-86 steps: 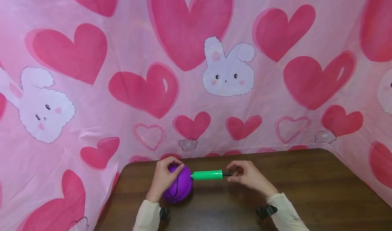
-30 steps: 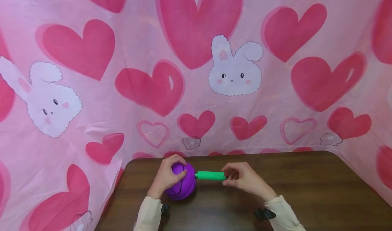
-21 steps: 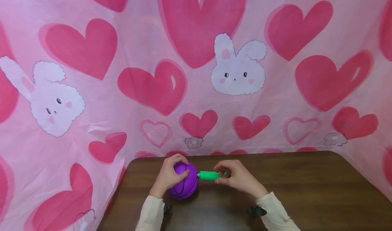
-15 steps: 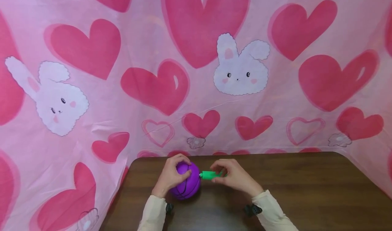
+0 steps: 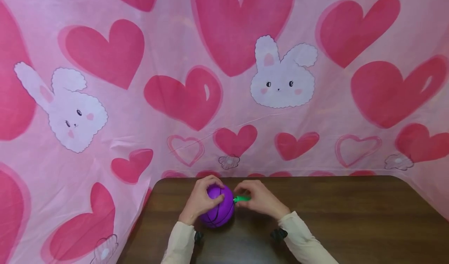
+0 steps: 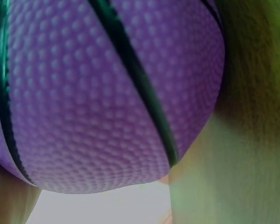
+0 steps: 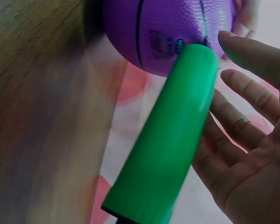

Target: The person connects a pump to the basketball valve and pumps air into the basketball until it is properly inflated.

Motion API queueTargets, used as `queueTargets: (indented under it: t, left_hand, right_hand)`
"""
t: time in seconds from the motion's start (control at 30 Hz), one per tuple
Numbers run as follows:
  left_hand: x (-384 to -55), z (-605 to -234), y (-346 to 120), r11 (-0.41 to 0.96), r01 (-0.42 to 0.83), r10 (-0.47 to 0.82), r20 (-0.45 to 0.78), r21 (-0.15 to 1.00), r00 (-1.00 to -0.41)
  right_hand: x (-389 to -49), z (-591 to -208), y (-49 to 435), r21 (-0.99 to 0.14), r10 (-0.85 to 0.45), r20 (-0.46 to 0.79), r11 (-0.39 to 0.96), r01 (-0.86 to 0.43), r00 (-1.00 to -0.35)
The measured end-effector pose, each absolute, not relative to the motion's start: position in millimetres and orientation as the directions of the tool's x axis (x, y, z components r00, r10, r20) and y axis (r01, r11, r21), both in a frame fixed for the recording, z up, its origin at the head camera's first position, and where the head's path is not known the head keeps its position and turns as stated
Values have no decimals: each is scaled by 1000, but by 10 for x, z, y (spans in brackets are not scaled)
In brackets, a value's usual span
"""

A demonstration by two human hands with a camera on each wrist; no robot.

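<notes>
A purple ball with black seams like a basketball [image 5: 221, 214] sits on the table, and my left hand [image 5: 200, 201] grips it from the left with curled fingers and thumb. A green hand pump [image 7: 168, 135] joins the ball's right side at its narrow end; in the head view most of it is hidden by my right hand [image 5: 261, 198]. The right wrist view shows that hand's fingers loosely extended beside the pump, the thumb tip close to where pump and ball meet. Black shows at the pump's other end. The left wrist view is mostly filled by the ball [image 6: 88, 102].
The brown wooden table [image 5: 350, 217] has rounded far corners. Behind it and at the sides hangs a pink cloth [image 5: 231, 116] printed with hearts and rabbits. A dark wrist device [image 5: 278, 234] sits at the right sleeve's cuff.
My right hand has slid left from the pump's black handle end along the green barrel to near the ball. My left hand stays on the ball. The head view has turned slightly left.
</notes>
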State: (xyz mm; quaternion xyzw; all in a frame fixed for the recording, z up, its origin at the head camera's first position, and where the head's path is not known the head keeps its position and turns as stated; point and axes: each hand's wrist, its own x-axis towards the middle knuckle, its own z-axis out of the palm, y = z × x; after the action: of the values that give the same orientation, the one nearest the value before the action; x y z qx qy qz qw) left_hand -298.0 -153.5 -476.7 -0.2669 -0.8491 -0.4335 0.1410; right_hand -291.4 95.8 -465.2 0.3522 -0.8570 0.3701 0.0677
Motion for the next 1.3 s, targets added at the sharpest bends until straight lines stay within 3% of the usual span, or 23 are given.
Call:
queueTargets:
  t: [0.37,1.3]
  left_hand:
    - [-3005,-4804,-1532,479,569,329,465,668,-822]
    - [-3010,-4842,-1490,522,544,328,435,656,-839]
  right_hand:
    - [-2975,-4776,904,-610,-570,297,504,-611,-766]
    - [-2928,-4815,1059,-552,-565,341,526,-647,-751]
